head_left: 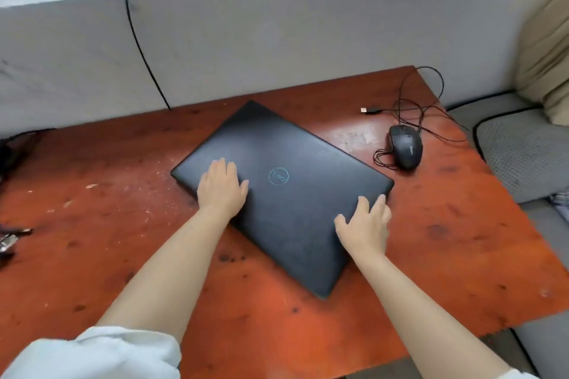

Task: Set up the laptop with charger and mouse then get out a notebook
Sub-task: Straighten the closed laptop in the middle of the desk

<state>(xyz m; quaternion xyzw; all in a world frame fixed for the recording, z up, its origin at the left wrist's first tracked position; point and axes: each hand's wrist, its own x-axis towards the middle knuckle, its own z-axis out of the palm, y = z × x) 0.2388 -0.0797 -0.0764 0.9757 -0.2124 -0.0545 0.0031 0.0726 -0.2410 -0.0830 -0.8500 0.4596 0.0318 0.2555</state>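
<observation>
White sleeve cuff [101, 351] and bare forearms are seen leading forward to both hands, which are laid flat on the closed laptop [295, 212] lying on the reddish table [92, 224]. On the left hand [221, 188] the fingers are held loosely together and pressed palm-down on the lid, just left of the round logo [278, 176]. On the right hand [365, 223] the fingers are spread, with the tips reaching the lid's right-hand edge; nothing is pinched by either hand. The laptop's long axis is set diagonally, running from beyond the left fingers toward the near side of the right wrist, so squaring it up is judged to be the likely next step. A wired mouse [405, 146] lies beyond and to the right of the right fingertips, well apart, its loose plug [371, 110] unconnected. No notebook can be made out.
</observation>
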